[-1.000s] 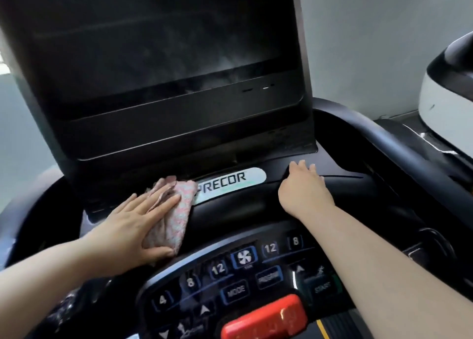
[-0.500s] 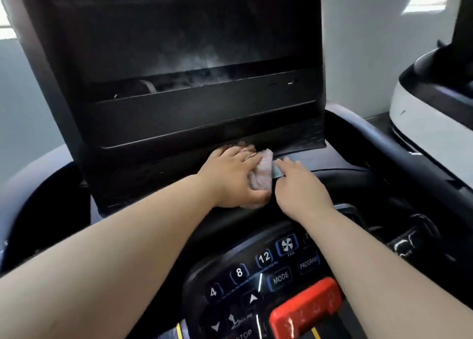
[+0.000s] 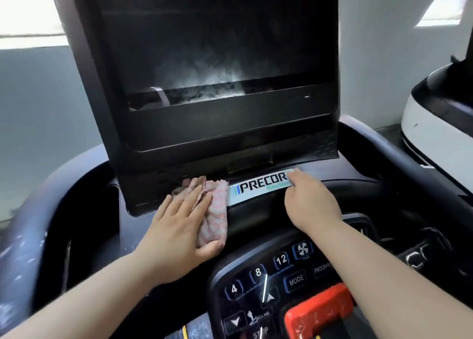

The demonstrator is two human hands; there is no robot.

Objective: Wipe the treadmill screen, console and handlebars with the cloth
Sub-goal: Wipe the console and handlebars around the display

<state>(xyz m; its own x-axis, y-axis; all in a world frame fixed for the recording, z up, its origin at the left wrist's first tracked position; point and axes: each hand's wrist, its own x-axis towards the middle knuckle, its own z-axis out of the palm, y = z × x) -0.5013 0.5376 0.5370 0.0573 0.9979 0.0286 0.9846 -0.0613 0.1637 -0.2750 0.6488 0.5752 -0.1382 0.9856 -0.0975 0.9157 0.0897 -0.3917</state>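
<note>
**Console ledge pass: cloth under L hand**

Screen fills 12 o'clock. Hazy smears cross its lower glass, so it is judged not yet clean. The console ledge below carries the cloth, bunched, at 9 o'clock of the PRECOR badge. L hand: fingers flat & straight on top of the cloth, thumb at its near edge, pressing down. R hand: loosely curved, holds nothing, fingertips at the badge's 3 o'clock end. Procedure: keep palm pressure even, sweep toward 3 o'clock w/ overlapping passes, lift R hand clear, stay off the keypad at 5 o'clock.
</note>
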